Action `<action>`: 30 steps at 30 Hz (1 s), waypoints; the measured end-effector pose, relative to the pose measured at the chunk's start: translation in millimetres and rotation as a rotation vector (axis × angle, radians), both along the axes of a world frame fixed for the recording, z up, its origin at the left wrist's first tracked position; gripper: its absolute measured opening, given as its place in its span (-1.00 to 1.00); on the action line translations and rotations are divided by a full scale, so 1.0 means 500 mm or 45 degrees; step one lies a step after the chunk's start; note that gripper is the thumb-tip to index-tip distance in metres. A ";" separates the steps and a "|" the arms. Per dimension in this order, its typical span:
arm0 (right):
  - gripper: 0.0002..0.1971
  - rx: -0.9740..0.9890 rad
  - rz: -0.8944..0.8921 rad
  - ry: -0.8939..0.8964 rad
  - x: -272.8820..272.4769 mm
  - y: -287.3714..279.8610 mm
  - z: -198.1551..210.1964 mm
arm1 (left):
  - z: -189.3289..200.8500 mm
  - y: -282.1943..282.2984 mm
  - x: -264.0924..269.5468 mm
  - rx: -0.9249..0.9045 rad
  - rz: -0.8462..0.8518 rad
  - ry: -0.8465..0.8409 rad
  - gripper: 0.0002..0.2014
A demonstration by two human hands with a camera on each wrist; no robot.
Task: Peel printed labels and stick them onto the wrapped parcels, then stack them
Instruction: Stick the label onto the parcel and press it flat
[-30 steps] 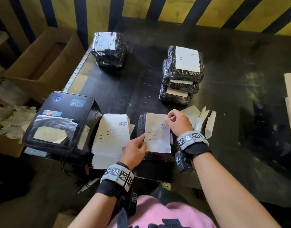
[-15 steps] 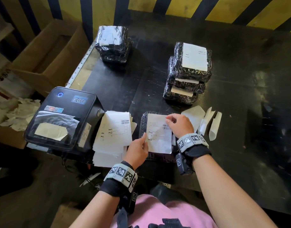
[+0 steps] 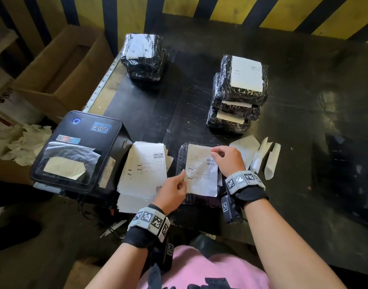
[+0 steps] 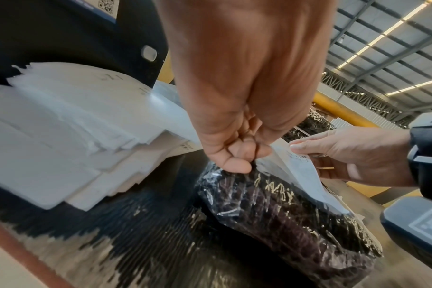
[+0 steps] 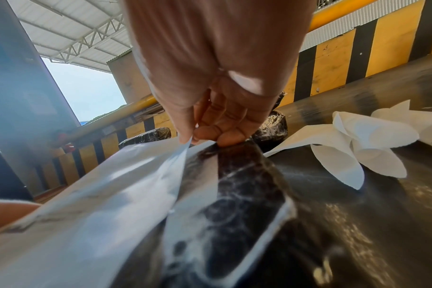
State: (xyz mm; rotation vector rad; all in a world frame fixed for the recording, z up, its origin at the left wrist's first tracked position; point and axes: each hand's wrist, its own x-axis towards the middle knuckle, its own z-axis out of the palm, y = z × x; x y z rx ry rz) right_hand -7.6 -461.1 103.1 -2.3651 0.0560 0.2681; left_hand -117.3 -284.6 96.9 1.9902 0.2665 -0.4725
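- Label (image 3: 200, 170), white with a barcode, lies over the black wrapped parcel (image 3: 182, 161) at the near edge of the table (image 3: 304, 142), directly in front of us; its long axis runs away from us, along the parcel's own length.
- We pinch its far right corner between thumb and fingers of our right hand (image 3: 229, 160); the right wrist view shows that corner lifted off the wrap, so the sheet slopes down from the grip toward us.
- Our left hand (image 3: 172, 191) pinches the label's left edge near the near end, fingers curled tight; in the left wrist view the thumb also seems to press on the parcel's wrap, though the blur leaves that uncertain.
- So the unstuck stretch lies between the two grips, on a diagonal from near left to far right, and we judge the coming move to be lowering the right corner and smoothing the sheet down over the parcel.
- Just left of the parcel sits a pile of printed labels (image 3: 143, 167), fed from the label printer (image 3: 77, 151).
- Peeled backing strips (image 3: 260, 157) lie just right of our right hand.
- Farther off, a stack of labelled parcels (image 3: 239, 90) stands beyond our right hand, which is the nearer hand for carrying this one there; another labelled stack (image 3: 143, 57) stands at the far left.
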 end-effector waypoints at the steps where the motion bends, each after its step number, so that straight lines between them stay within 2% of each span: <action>1: -0.83 0.017 -0.004 -0.001 0.000 0.000 0.000 | 0.002 0.000 -0.002 -0.024 0.001 -0.005 -0.50; 18: -0.87 0.339 -0.149 -0.122 -0.034 -0.015 0.005 | 0.011 0.012 -0.016 -0.208 -0.002 -0.103 -0.49; 26: -0.83 0.374 -0.111 -0.201 -0.025 -0.018 0.027 | 0.004 0.010 -0.014 -0.145 -0.004 -0.105 -0.48; 30: -0.82 0.286 -0.082 -0.126 -0.019 -0.022 0.010 | 0.003 -0.002 -0.008 -0.024 -0.008 -0.090 -0.49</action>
